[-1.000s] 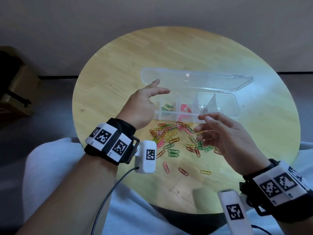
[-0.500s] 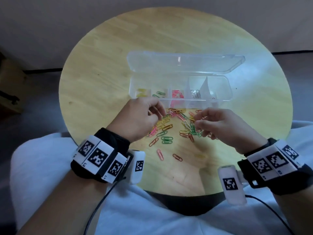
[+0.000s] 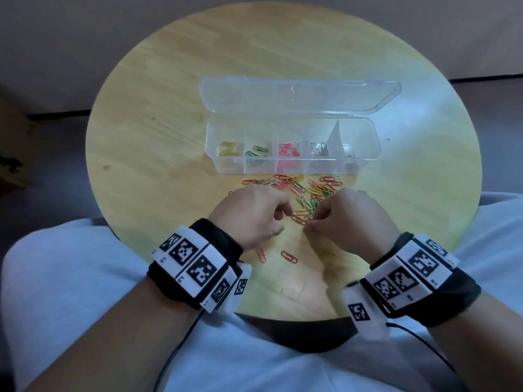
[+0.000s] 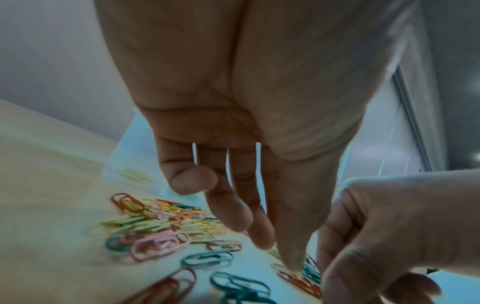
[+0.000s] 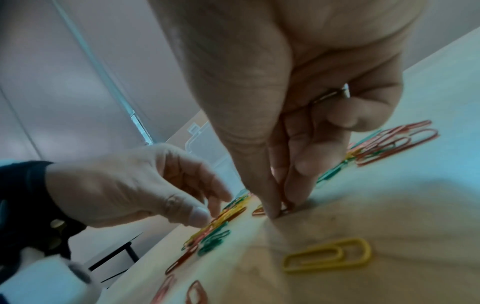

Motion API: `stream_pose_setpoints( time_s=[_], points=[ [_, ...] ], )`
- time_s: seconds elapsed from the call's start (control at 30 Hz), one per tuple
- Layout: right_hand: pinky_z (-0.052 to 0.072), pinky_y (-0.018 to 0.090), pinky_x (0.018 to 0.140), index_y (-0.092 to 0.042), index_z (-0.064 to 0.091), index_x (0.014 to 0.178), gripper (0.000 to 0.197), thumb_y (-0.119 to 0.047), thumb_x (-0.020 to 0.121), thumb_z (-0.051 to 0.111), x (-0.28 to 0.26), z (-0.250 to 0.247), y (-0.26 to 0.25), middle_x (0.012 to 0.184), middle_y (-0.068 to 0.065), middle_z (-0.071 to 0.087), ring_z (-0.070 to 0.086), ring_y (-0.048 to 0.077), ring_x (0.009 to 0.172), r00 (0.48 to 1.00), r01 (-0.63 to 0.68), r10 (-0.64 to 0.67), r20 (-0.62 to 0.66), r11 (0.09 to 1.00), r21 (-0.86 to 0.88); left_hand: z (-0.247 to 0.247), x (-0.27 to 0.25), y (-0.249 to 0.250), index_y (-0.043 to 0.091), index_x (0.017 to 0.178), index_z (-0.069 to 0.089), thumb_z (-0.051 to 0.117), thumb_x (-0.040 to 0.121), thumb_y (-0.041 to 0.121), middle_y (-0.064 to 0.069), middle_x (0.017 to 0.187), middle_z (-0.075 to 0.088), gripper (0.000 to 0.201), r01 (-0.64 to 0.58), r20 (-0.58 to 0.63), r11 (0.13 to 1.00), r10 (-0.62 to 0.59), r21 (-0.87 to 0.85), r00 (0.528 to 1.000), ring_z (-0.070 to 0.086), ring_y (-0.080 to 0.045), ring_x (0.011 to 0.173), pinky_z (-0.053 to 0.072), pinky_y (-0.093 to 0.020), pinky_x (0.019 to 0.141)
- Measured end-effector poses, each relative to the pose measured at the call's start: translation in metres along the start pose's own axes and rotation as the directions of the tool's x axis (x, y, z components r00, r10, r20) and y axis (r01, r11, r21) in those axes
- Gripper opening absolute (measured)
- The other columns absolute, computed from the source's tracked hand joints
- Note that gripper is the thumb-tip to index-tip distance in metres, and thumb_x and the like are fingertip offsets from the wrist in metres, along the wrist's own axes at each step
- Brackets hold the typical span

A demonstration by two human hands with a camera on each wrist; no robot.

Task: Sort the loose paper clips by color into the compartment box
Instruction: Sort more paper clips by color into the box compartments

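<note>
The clear compartment box [image 3: 365, 165] stands open on the round wooden table [image 3: 169, 123], with yellow clips [image 3: 227, 149], green clips [image 3: 256, 151], pink clips [image 3: 287, 151] and silver clips [image 3: 318, 148] in separate compartments. A mixed pile of loose paper clips [image 3: 305, 190] lies in front of it. My left hand [image 3: 284, 216] hovers over the pile's near edge, fingers [image 4: 291, 263] loosely bent and touching clips, holding nothing I can see. My right hand [image 5: 279, 209] pinches an orange clip [image 5: 258, 211] against the table between thumb and forefinger.
The box lid [image 3: 300, 94] lies folded back behind the box. An orange clip [image 3: 288, 256] and a pink clip [image 3: 261, 254] lie apart near the table's front edge, and a yellow clip [image 5: 327, 257] lies beside my right hand. My lap is just below the edge.
My left hand came down from the box to the near side of the pile. My right hand dropped onto the pile and closed thumb and forefinger on an orange clip.
</note>
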State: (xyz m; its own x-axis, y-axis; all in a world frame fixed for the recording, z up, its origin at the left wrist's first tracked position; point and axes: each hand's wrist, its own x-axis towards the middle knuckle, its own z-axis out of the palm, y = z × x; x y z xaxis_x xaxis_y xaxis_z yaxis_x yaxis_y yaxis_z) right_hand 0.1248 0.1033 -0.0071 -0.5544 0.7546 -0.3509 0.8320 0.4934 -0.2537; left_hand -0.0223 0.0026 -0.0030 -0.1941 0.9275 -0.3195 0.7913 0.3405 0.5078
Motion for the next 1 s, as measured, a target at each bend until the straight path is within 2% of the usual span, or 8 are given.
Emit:
stream_pose_setpoints(
  time_s=[0.1, 0.23, 0.33, 0.5, 0.63, 0.8, 0.9, 1.0],
  points=[
    [0.031, 0.022, 0.046, -0.023, 0.07, 0.073, 0.018, -0.041, 0.07, 0.072, -0.003, 0.001, -0.006, 0.065, -0.005, 0.059, 0.056, 0.019, 0.062, 0.999, 0.035, -0.036, -0.001, 0.995, -0.093, 0.008, -0.001, 0.01, 0.031, 0.114, 0.068, 0.064, 0.086, 0.022, 0.009, 0.107, 0.059, 0.03, -0.088, 0.04, 0.994, 0.085, 0.066, 0.996, 0.057, -0.014, 0.097, 0.048, -0.034, 0.085],
    [0.032, 0.023, 0.049, -0.023, 0.069, 0.08, 0.018, -0.04, 0.074, 0.069, -0.006, 0.004, -0.008, 0.067, -0.005, 0.056, 0.056, 0.023, 0.066, 0.997, 0.076, -0.077, -0.002, 0.983, -0.167, 0.016, 0.0, 0.017, 0.03, 0.123, 0.063, 0.056, 0.09, 0.018, 0.004, 0.109, 0.055, 0.035, -0.094, 0.081, 0.977, 0.08, 0.193, 0.993, 0.058, -0.023, 0.1, 0.051, -0.038, 0.078],
    [0.036, 0.024, 0.051, -0.023, 0.068, 0.082, 0.02, -0.042, 0.075, 0.069, -0.005, 0.005, -0.007, 0.074, -0.004, 0.06, 0.059, 0.022, 0.068, 0.996, 0.09, -0.089, 0.011, 0.98, -0.175, 0.018, 0.0, 0.014, 0.027, 0.118, 0.066, 0.055, 0.091, 0.02, 0.002, 0.107, 0.057, 0.029, -0.082, 0.073, 0.97, 0.067, 0.228, 0.995, 0.06, -0.025, 0.098, 0.053, -0.037, 0.075],
    [0.034, 0.023, 0.048, -0.02, 0.066, 0.079, 0.028, -0.048, 0.076, 0.07, -0.007, 0.003, -0.008, 0.07, -0.004, 0.058, 0.056, 0.021, 0.065, 0.995, 0.102, -0.096, 0.038, 0.974, -0.203, 0.016, 0.002, 0.01, 0.027, 0.105, 0.071, 0.062, 0.089, 0.022, 0.0, 0.097, 0.069, 0.019, -0.002, 0.05, 0.989, -0.006, 0.145, 0.999, 0.064, -0.023, 0.093, 0.054, -0.036, 0.081],
    [0.04, 0.025, 0.054, -0.016, 0.063, 0.074, 0.032, -0.047, 0.072, 0.07, -0.008, 0.006, -0.009, 0.066, -0.002, 0.056, 0.056, 0.025, 0.067, 0.994, 0.101, -0.091, 0.06, 0.972, -0.212, 0.017, 0.003, 0.009, 0.023, 0.085, 0.071, 0.068, 0.085, 0.023, 0.001, 0.078, 0.069, 0.003, 0.056, 0.013, 0.99, -0.058, 0.127, 0.998, 0.066, -0.022, 0.079, 0.056, -0.037, 0.071],
    [0.044, 0.025, 0.053, -0.013, 0.063, 0.073, 0.03, -0.044, 0.071, 0.067, -0.011, 0.005, -0.008, 0.064, -0.001, 0.058, 0.053, 0.023, 0.061, 0.993, 0.108, -0.096, 0.071, 0.974, -0.201, 0.016, 0.001, 0.013, 0.019, 0.082, 0.073, 0.066, 0.082, 0.023, -0.001, 0.077, 0.068, 0.008, 0.044, -0.001, 0.987, -0.044, 0.156, 0.999, 0.065, -0.023, 0.078, 0.055, -0.033, 0.067],
    [0.043, 0.028, 0.053, -0.011, 0.063, 0.07, 0.028, -0.039, 0.072, 0.066, -0.009, 0.004, -0.002, 0.065, 0.001, 0.059, 0.054, 0.023, 0.063, 0.985, 0.13, -0.115, 0.125, 0.985, -0.112, 0.015, 0.0, 0.016, 0.021, 0.082, 0.073, 0.065, 0.08, 0.029, 0.002, 0.079, 0.068, 0.011, 0.046, -0.045, 0.98, -0.038, 0.192, 0.998, 0.064, -0.021, 0.079, 0.048, -0.027, 0.06],
    [0.039, 0.025, 0.048, -0.012, 0.06, 0.066, 0.019, -0.029, 0.075, 0.065, -0.005, -0.005, 0.005, 0.058, -0.002, 0.056, 0.049, 0.012, 0.053, 0.968, 0.09, -0.13, 0.214, 0.978, 0.186, 0.009, -0.002, 0.016, 0.024, 0.075, 0.069, 0.065, 0.076, 0.033, 0.007, 0.078, 0.066, 0.01, 0.051, -0.074, 0.993, -0.043, 0.105, 0.996, 0.063, -0.014, 0.076, 0.045, -0.025, 0.059]
  ],
)
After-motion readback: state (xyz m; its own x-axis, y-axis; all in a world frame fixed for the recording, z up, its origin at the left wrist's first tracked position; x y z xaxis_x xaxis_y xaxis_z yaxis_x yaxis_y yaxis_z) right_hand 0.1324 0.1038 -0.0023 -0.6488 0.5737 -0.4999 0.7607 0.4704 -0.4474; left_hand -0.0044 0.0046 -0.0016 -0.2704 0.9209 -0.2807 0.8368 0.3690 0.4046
